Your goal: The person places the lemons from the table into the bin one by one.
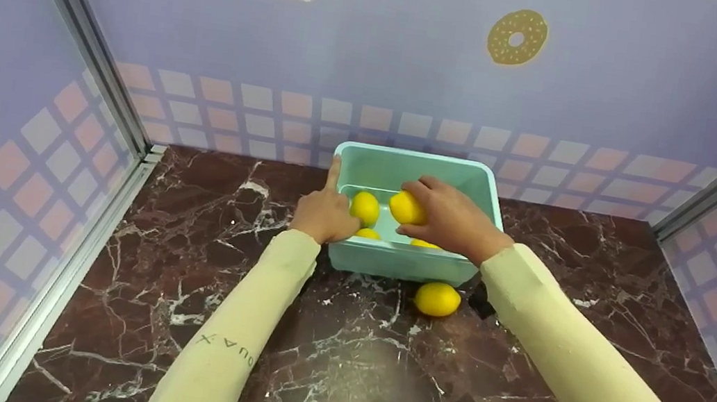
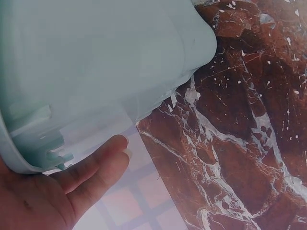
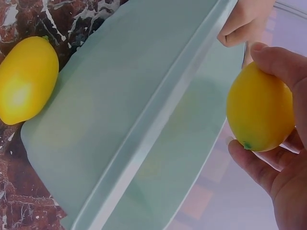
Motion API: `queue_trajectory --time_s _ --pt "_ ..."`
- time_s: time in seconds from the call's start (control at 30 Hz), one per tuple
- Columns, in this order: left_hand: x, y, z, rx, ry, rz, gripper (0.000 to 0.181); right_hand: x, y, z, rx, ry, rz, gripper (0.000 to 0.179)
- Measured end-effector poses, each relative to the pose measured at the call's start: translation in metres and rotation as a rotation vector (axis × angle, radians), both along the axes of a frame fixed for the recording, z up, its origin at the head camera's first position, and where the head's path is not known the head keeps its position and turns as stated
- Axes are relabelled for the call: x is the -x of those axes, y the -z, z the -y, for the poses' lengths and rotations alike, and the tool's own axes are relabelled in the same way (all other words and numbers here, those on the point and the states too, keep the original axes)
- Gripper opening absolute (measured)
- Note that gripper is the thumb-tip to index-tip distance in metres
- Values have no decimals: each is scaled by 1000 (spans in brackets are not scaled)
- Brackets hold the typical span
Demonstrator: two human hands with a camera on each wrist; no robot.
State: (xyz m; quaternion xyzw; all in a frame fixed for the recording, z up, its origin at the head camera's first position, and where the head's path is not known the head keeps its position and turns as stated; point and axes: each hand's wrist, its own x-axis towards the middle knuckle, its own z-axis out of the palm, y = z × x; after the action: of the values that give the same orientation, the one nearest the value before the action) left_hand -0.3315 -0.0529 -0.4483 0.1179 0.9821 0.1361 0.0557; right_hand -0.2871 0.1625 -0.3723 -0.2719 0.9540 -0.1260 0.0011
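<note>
A light green plastic bin [image 1: 402, 263] stands on the table against the back wall. Over its inside, my right hand [image 1: 451, 217] holds a yellow lemon [image 1: 406, 208] between thumb and fingers, above the rim in the right wrist view. My left hand [image 1: 327, 216] grips the bin's left rim, its fingers outside the wall as the left wrist view shows. Inside the bin lie a lemon [image 1: 364, 209] by the left hand, another lemon [image 1: 368, 233] close to it, and a third lemon [image 1: 424, 244] partly hidden by the front wall.
One more lemon [image 1: 437, 300] lies on the dark red marbled tabletop [image 1: 335, 366], just before the bin's front wall. Purple walls with a tile pattern [image 1: 202, 116] close off the back and both sides. A metal rail [image 1: 69, 265] runs along the left edge.
</note>
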Motion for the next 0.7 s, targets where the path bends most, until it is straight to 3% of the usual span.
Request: queue_trajectory --time_s 0.47,0.7 --pt "0 0 0 7 -12 1 39 13 0 -3 -10 26 -27 59" --pt "-1 -1 0 -11 -14 -6 33 20 0 -5 -14 63 5 61"
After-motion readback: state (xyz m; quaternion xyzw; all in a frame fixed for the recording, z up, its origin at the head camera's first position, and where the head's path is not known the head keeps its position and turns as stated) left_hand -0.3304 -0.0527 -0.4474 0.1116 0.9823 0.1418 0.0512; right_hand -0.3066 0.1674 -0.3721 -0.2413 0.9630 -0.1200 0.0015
